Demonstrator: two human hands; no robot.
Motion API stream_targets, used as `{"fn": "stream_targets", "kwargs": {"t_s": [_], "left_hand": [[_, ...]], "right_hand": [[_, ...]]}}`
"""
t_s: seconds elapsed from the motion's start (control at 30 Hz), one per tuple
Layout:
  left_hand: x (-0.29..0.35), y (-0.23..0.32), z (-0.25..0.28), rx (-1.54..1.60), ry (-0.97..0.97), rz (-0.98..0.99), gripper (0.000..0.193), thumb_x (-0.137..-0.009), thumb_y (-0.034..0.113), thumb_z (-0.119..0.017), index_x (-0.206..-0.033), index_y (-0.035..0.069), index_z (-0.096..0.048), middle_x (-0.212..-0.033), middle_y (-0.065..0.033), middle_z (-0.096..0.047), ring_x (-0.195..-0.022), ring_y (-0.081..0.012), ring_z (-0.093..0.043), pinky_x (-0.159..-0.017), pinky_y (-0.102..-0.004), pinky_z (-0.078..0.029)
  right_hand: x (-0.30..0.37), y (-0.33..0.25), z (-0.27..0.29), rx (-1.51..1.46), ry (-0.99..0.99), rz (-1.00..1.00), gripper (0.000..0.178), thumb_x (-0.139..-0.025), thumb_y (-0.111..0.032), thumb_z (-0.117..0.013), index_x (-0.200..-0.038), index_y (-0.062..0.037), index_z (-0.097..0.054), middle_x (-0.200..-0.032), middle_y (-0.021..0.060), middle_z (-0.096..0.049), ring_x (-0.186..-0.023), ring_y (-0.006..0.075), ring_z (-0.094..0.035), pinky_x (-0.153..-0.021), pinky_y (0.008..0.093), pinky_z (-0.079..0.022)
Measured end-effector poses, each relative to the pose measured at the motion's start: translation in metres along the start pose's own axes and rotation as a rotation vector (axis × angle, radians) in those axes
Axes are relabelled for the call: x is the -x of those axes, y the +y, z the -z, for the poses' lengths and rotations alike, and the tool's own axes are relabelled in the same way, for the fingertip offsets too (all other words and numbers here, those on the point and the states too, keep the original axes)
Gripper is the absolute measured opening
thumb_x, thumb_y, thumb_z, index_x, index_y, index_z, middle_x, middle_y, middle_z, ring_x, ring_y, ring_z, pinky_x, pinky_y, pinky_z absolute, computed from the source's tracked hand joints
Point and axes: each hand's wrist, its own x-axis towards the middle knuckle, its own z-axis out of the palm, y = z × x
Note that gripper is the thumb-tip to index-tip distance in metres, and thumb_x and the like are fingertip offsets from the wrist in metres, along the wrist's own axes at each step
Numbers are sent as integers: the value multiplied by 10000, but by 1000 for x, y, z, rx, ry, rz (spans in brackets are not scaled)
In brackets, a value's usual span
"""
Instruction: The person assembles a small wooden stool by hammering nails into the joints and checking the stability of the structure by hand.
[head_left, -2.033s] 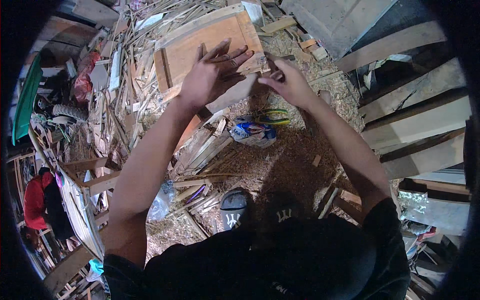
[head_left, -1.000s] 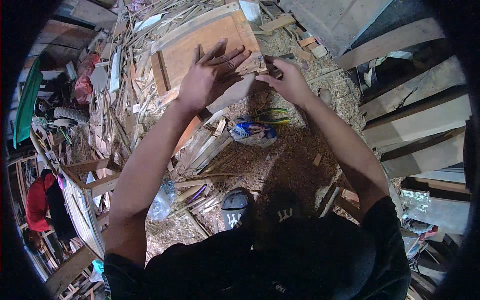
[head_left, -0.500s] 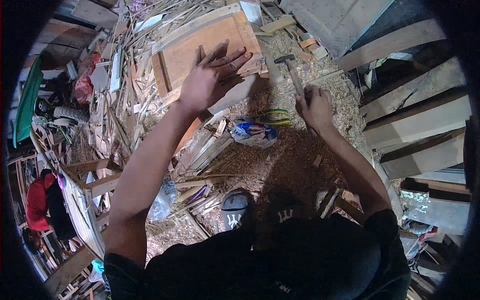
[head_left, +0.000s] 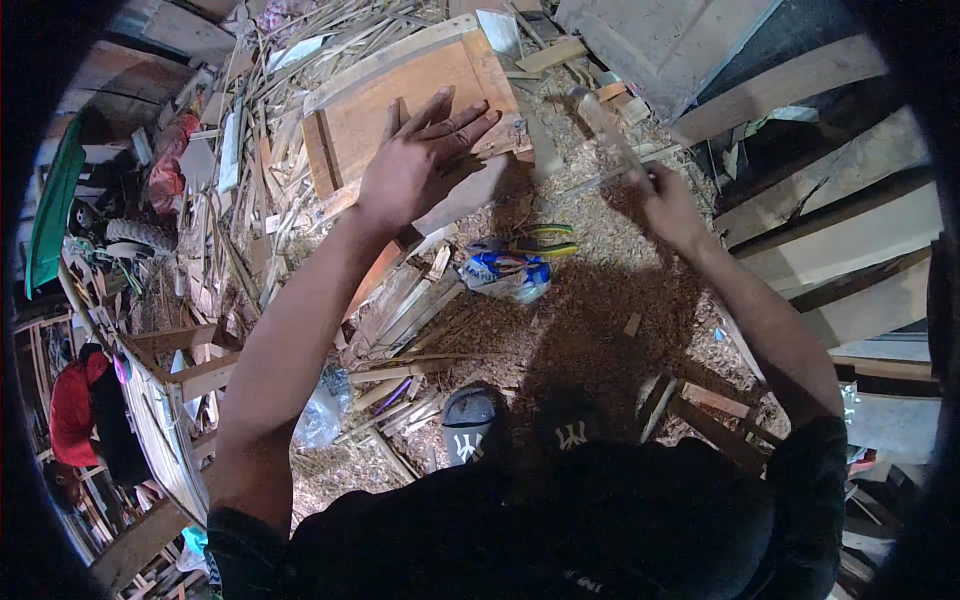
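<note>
A framed wooden panel with an orange-brown face lies tilted in front of me. Over its near edge my left hand is spread, fingers apart and holding nothing; whether the palm touches the wood I cannot tell. My right hand is wrapped round the handle of a hammer, right of the panel. The hammer is smeared by motion, its head pointing away from me. Between my arms, on the sawdust, lie pliers with yellow-and-black handles and a torn blue-and-white plastic packet.
Wood strips and offcuts pile up on the left. Long boards lean at the right. My sandals stand on sawdust. A wooden frame and a person in red and black are at the far left.
My right hand has swung right with the hammer, whose head is now blurred. My left hand stays nearly in place over the panel.
</note>
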Motion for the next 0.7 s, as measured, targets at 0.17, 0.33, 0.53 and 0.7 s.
{"fn": "stream_targets", "kwargs": {"t_s": [0.17, 0.33, 0.53, 0.7], "left_hand": [[1, 0, -1, -37, 11, -3, 663, -914, 399, -708, -1524, 291, -471, -1527, 42, -527, -1492, -293, -373, -1185, -652, -242], [2, 0, -3, -28, 28, 4, 668, -913, 413, -700, -1526, 283, -468, -1523, 38, -531, -1489, -288, -380, -1183, -655, -245], [1, 1, -2, -32, 16, 3, 661, -923, 411, -693, -1529, 274, -467, -1539, 49, -512, -1498, -277, -362, -1205, -638, -218], [0, 1, -2, -16, 15, 5, 654, -929, 405, -694, -1529, 283, -467, -1541, 54, -509, -1500, -274, -358, -1209, -635, -212]], "right_hand": [[51, -56, 52, -81, -37, 74, 405, -1092, -276, -476, -1375, 2, -558, -1106, 271, -696, -1051, 357, -694, -883, 442, -506], [88, -85, 58, -63, -12, 526, 450, -1098, -112, -379, -1544, -72, -421, -1558, 152, -474, -1477, 268, -396, -1219, 384, -278], [96, -93, 59, -1, -50, 561, 560, -1018, 31, -486, -1541, -165, -444, -1357, 246, -606, -1232, 369, -617, -968, 401, -520], [95, -101, 63, 18, -60, 510, 513, -1034, 17, -453, -1529, -119, -456, -1450, 200, -557, -1322, 336, -555, -1057, 395, -460]]}}
